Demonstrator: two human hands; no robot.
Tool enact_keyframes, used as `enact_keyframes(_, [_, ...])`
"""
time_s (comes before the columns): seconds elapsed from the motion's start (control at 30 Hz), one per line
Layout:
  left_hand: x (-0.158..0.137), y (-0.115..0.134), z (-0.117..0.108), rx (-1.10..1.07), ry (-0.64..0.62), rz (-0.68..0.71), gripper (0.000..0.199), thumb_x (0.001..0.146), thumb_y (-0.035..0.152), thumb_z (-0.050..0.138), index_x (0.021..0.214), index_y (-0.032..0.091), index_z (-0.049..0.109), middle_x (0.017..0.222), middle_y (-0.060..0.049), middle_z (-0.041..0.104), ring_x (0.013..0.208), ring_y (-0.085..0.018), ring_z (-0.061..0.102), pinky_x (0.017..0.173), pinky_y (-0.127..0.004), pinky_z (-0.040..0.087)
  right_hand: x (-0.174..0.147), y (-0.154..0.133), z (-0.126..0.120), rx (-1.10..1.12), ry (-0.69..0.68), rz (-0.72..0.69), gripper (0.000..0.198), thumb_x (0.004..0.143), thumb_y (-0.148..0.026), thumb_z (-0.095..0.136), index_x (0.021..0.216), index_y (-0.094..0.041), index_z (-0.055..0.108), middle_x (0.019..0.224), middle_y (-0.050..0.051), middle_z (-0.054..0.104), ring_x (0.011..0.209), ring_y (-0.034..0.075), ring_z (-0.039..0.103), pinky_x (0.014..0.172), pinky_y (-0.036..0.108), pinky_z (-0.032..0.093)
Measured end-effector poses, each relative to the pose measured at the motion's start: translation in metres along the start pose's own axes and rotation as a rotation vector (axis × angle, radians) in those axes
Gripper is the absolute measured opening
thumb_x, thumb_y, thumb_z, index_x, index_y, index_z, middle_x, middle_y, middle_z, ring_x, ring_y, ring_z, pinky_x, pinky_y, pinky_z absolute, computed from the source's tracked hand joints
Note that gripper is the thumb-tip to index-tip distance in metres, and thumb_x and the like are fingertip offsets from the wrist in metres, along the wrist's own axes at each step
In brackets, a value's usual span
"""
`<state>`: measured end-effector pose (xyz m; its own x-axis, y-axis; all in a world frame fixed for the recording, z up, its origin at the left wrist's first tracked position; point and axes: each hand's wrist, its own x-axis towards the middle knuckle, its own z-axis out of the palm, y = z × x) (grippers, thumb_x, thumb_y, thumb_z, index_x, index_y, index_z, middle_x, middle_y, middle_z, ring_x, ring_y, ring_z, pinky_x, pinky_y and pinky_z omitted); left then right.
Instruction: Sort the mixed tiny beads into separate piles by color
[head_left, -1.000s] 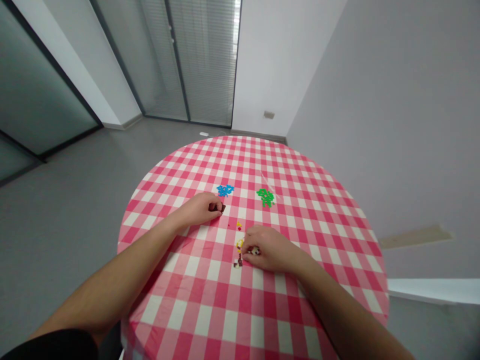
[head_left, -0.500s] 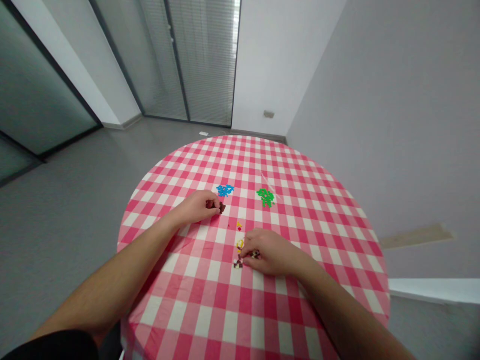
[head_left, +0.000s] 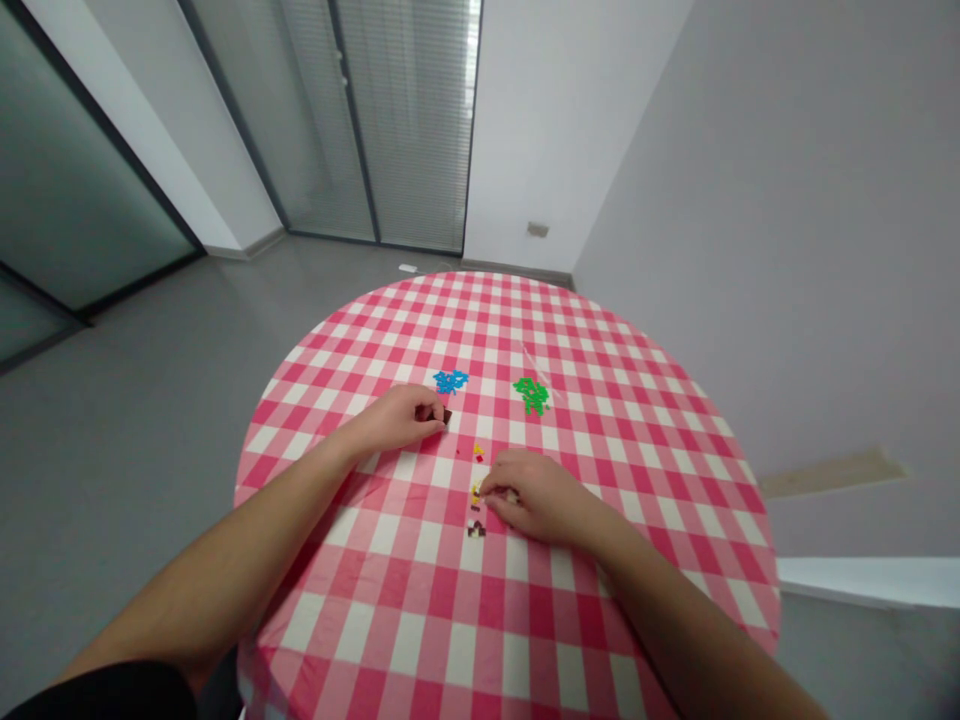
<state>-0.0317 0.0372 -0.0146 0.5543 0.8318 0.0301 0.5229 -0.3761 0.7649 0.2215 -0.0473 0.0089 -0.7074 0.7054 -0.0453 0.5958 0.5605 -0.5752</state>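
Observation:
My left hand (head_left: 399,415) rests by a small cluster of dark brown pieces (head_left: 448,416). Its fingers curl over them, thumb and forefinger nearly meeting around dark bits, partly hidden. Closer to me, my right hand (head_left: 538,497) is closed in a pinch beside some small yellow pieces (head_left: 475,492). What sits between those fingertips is too small to make out, and a few pale pieces show under the palm. Just below lies a little group of dark and white pieces (head_left: 476,529). Farther up are a yellow piece (head_left: 478,449) and a red piece (head_left: 480,458).
A pile of blue pieces (head_left: 451,381) lies beyond my left hand. To its right is a pile of green pieces (head_left: 532,395). Everything lies on a round table with a red-and-white checked cloth (head_left: 420,620). A wall (head_left: 825,300) stands to the right.
My right hand has shifted slightly away from me, off the dark and white group and up to the yellow pieces. The left fingers have moved a little right over the dark brown pieces.

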Motion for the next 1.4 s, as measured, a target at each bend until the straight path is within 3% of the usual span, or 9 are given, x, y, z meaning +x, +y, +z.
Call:
enact_keyframes(0.17, [-0.005,0.024,0.014,0.033,-0.19,0.181,0.016,0.082,0.034,0.07,0.082,0.019,0.065,0.079,-0.003,0.064,0.072,-0.016,0.057,0.067,-0.03,0.043,-0.009,0.016,-0.014,-0.03,0.175,0.224,0.018,0.087,-0.026,0.064,0.103,-0.019,0.068,0.101,0.009,0.07,0.088,0.022,0.063,0.074,0.032,0.045])
enact_keyframes(0.3, [-0.012,0.049,0.036,0.116,-0.353,0.383,0.038,0.07,0.042,0.084,0.077,0.019,0.055,0.083,-0.003,0.061,0.08,-0.02,0.055,0.069,-0.03,0.04,-0.013,0.024,-0.025,-0.082,0.12,0.446,0.016,0.092,-0.027,0.054,0.09,-0.016,0.065,0.09,0.01,0.069,0.073,0.019,0.059,0.062,0.029,0.039])
enact_keyframes(0.4, [-0.014,0.058,0.047,0.157,-0.425,0.456,0.042,0.068,0.041,0.085,0.075,0.019,0.05,0.08,-0.002,0.058,0.077,-0.019,0.053,0.066,-0.029,0.037,-0.01,0.026,-0.025,-0.054,0.082,0.444,0.021,0.093,-0.022,0.049,0.08,-0.015,0.064,0.083,0.009,0.068,0.071,0.018,0.058,0.062,0.028,0.037])
enact_keyframes(0.63, [-0.012,0.052,0.045,0.189,-0.375,0.41,0.035,0.074,0.038,0.081,0.074,0.019,0.052,0.081,-0.001,0.057,0.078,-0.018,0.053,0.067,-0.029,0.038,-0.003,0.024,-0.011,0.279,0.073,0.328,0.02,0.093,-0.025,0.05,0.084,-0.018,0.066,0.083,0.006,0.068,0.074,0.018,0.061,0.067,0.03,0.044])
enact_keyframes(0.83, [-0.01,0.046,0.034,0.139,-0.351,0.354,0.029,0.072,0.029,0.081,0.07,0.018,0.054,0.077,0.0,0.055,0.075,-0.016,0.053,0.068,-0.028,0.039,0.005,0.022,0.009,0.975,0.108,0.327,0.016,0.086,-0.027,0.061,0.101,-0.021,0.062,0.094,0.003,0.064,0.079,0.015,0.065,0.077,0.033,0.056])
enact_keyframes(1.0, [-0.01,0.042,0.024,0.014,-0.312,0.363,0.021,0.078,0.021,0.072,0.068,0.018,0.053,0.073,0.0,0.058,0.072,-0.015,0.053,0.069,-0.028,0.04,0.0,0.03,0.003,0.99,0.168,0.392,0.017,0.084,-0.031,0.063,0.095,-0.018,0.06,0.074,0.0,0.062,0.059,0.012,0.063,0.06,0.028,0.056])
enact_keyframes(1.1, [-0.01,0.038,0.017,0.017,-0.302,0.332,0.021,0.079,0.021,0.07,0.068,0.018,0.053,0.07,0.001,0.057,0.067,-0.013,0.051,0.065,-0.027,0.038,-0.01,0.034,-0.011,0.87,-0.041,0.479,0.009,0.084,-0.027,0.058,0.088,-0.018,0.057,0.059,-0.003,0.058,0.045,0.011,0.057,0.043,0.023,0.049])
enact_keyframes(1.23, [-0.011,0.036,0.011,0.045,-0.349,0.262,0.023,0.079,0.022,0.07,0.066,0.017,0.051,0.067,0.002,0.056,0.062,-0.012,0.049,0.06,-0.026,0.035,-0.017,0.031,-0.021,0.845,-0.449,0.466,0.006,0.08,-0.017,0.052,0.083,-0.017,0.057,0.066,0.0,0.065,0.046,0.011,0.061,0.045,0.023,0.05])
enact_keyframes(1.4, [-0.012,0.038,0.012,0.048,-0.395,0.24,0.023,0.08,0.02,0.067,0.065,0.017,0.049,0.063,0.004,0.053,0.059,-0.011,0.047,0.059,-0.026,0.033,-0.013,0.032,-0.013,0.944,-0.321,0.328,0.011,0.074,-0.013,0.054,0.083,-0.016,0.06,0.074,0.002,0.069,0.064,0.012,0.066,0.062,0.025,0.054])
